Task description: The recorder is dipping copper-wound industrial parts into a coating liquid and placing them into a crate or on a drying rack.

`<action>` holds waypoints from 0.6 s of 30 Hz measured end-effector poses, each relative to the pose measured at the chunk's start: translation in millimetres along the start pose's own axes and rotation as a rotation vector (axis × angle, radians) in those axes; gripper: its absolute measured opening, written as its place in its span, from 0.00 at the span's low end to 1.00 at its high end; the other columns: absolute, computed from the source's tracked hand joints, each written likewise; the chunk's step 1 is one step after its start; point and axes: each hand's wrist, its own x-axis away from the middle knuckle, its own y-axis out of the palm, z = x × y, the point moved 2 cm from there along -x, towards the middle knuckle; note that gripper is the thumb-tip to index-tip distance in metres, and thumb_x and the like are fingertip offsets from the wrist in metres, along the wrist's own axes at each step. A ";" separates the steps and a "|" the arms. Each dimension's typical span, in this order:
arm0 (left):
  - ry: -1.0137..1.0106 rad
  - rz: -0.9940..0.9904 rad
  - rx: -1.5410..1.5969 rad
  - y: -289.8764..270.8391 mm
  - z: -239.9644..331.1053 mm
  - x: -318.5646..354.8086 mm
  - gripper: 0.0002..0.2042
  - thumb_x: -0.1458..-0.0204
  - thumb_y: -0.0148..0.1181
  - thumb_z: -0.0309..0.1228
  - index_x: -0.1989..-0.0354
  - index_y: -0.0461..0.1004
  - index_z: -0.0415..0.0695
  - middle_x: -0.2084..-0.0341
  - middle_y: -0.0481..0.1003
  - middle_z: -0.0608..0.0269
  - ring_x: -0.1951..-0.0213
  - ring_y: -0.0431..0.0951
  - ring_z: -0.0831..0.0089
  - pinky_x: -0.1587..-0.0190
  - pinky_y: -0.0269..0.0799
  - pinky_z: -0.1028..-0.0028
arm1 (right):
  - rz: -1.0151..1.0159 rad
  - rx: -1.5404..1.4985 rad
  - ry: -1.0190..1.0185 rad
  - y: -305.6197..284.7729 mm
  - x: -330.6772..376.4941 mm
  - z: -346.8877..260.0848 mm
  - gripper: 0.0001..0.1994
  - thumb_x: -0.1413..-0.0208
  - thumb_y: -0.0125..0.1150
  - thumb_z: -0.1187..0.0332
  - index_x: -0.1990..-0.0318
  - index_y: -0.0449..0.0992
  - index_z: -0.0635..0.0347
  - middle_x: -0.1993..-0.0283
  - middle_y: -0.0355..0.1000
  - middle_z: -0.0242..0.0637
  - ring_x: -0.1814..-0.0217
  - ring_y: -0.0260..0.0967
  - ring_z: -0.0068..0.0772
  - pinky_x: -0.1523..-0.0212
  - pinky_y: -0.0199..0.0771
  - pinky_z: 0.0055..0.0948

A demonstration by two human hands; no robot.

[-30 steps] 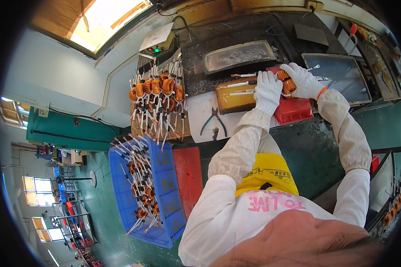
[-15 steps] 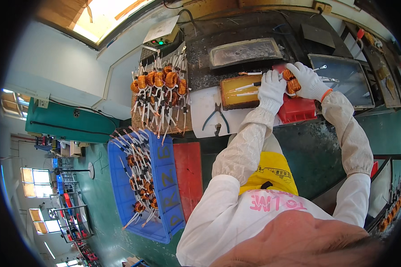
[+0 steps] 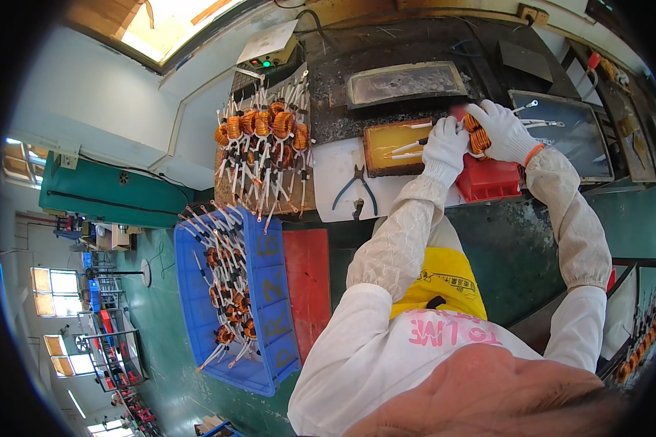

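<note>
A copper-wound ring coil [image 3: 478, 136] is held between my two white-gloved hands above a red plastic bin [image 3: 490, 180]. My right hand [image 3: 504, 133] is closed round the coil's right side. My left hand [image 3: 444, 148] is closed at its left side, fingertips by the white leads [image 3: 408, 148]. These leads reach left over a shallow tray of yellowish material [image 3: 386, 149]. More white leads with metal lugs [image 3: 545, 124] stick out beyond my right hand. My fingers hide part of the coil.
Pliers [image 3: 356, 191] lie on white sheet left of the tray. Many similar coils [image 3: 262, 127] are piled farther left, others fill a blue crate [image 3: 273, 313]. A rectangular pan [image 3: 407, 84] lies behind, and a grey-surfaced tray [image 3: 572, 142] sits right. A control box [image 3: 268, 47] shows a green light.
The leads have shifted slightly over the yellowish tray, and the lugs beyond my right hand have swung a little. Both hands keep their hold on the coil. The whole view has shifted slightly.
</note>
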 end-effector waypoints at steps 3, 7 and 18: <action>-0.043 -0.134 0.058 0.7 -4.1 2.1 0.11 0.48 0.57 0.32 0.57 0.74 0.44 0.48 0.69 0.56 0.42 0.67 0.56 0.45 0.71 0.61 | -0.018 0.032 -0.001 -2.7 -3.2 -5.5 0.44 0.67 0.75 0.72 0.37 0.60 0.52 0.45 0.63 0.48 0.46 0.66 0.55 0.46 0.70 0.43; -0.033 -0.100 0.066 0.7 -5.1 4.8 0.11 0.49 0.58 0.32 0.58 0.74 0.43 0.46 0.68 0.55 0.41 0.67 0.56 0.45 0.72 0.61 | -0.068 0.115 0.023 -7.4 -5.1 -12.8 0.42 0.61 0.76 0.67 0.36 0.59 0.52 0.46 0.64 0.46 0.45 0.67 0.49 0.45 0.69 0.39; -0.054 -0.058 0.091 3.7 -6.8 9.8 0.13 0.51 0.60 0.32 0.58 0.73 0.43 0.45 0.68 0.55 0.39 0.66 0.56 0.44 0.71 0.61 | -0.038 0.163 0.001 -6.7 -8.1 -18.0 0.40 0.60 0.77 0.61 0.38 0.62 0.51 0.48 0.65 0.44 0.45 0.67 0.47 0.47 0.70 0.38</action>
